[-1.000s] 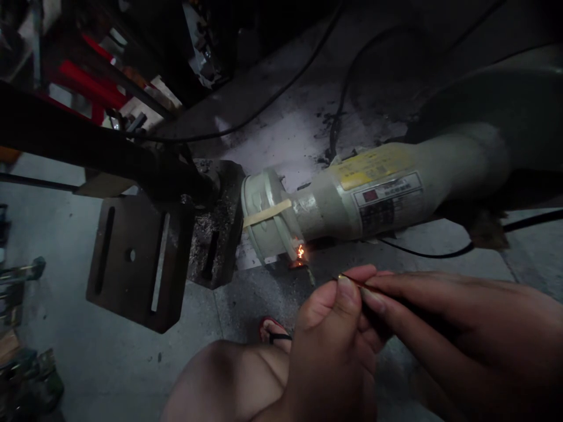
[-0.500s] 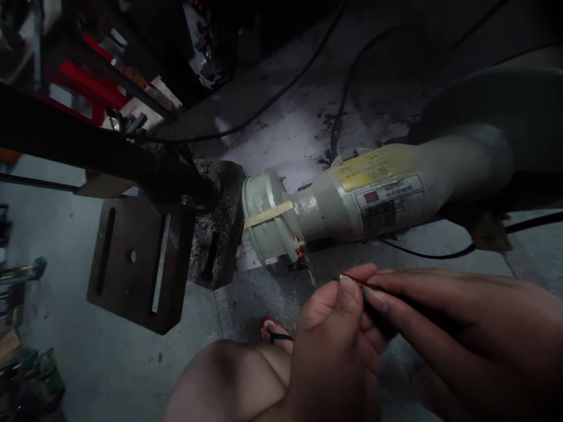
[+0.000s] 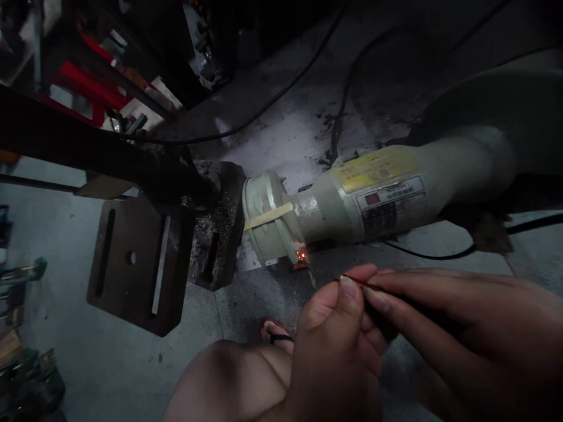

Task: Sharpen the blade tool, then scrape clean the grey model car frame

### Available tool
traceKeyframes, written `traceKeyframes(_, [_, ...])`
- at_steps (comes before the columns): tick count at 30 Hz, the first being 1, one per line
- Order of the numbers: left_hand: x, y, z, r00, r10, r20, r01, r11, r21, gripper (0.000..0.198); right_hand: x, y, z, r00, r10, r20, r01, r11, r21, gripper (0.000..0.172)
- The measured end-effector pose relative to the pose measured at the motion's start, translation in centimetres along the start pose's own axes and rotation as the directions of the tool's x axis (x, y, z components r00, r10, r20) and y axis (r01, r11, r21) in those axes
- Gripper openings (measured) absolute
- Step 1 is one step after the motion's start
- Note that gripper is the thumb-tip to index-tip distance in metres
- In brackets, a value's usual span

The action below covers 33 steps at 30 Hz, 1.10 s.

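With L hand (image 3: 334, 334) & R hand (image 3: 444, 313) both pinching the thin brass-coloured piece (image 3: 363, 285), approx 4 o'clock of the orange glow (image 3: 301, 255) by the grey motor housing (image 3: 325, 208), keep grip steady & clear of heat.

Dim — orange sparks (image 3: 301, 255) glow, upper corners near-black.
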<state>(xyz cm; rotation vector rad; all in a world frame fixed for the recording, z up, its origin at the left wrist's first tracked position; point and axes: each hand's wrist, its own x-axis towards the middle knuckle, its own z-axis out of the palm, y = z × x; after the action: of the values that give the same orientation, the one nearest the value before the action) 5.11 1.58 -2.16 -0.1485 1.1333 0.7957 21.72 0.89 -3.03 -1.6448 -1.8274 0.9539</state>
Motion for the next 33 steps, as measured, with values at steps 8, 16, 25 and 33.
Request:
traceKeyframes(8, [0.1, -0.3, 0.5, 1.0, 0.006, -0.027, -0.007, 0.999, -0.043, 0.061, -0.5, 0.6, -0.4, 0.998, -0.043, 0.035, 0.044, 0.998, -0.049, 0.039])
traceKeyframes(16, [0.1, 0.0, 0.4, 1.0, -0.009, -0.014, 0.008, 0.999, -0.05, 0.062, -0.1, 0.6, -0.3, 0.999, -0.021, 0.043, 0.022, 0.999, -0.026, 0.04])
traceKeyframes(25, [0.0, -0.6, 0.1, 1.0, 0.017, -0.02, -0.017, 1.0, 0.011, 0.064, -0.7, 0.3, -0.3, 0.997, 0.062, 0.038, -0.062, 0.998, -0.003, 0.038])
traceKeyframes(33, [-0.5, -1.7, -1.8, 0.995, 0.095, -0.022, -0.086, 0.964, 0.25, 0.052, -2.6, 0.9, 2.6, 0.974, 0.212, 0.078, -0.217, 0.974, 0.063, 0.035])
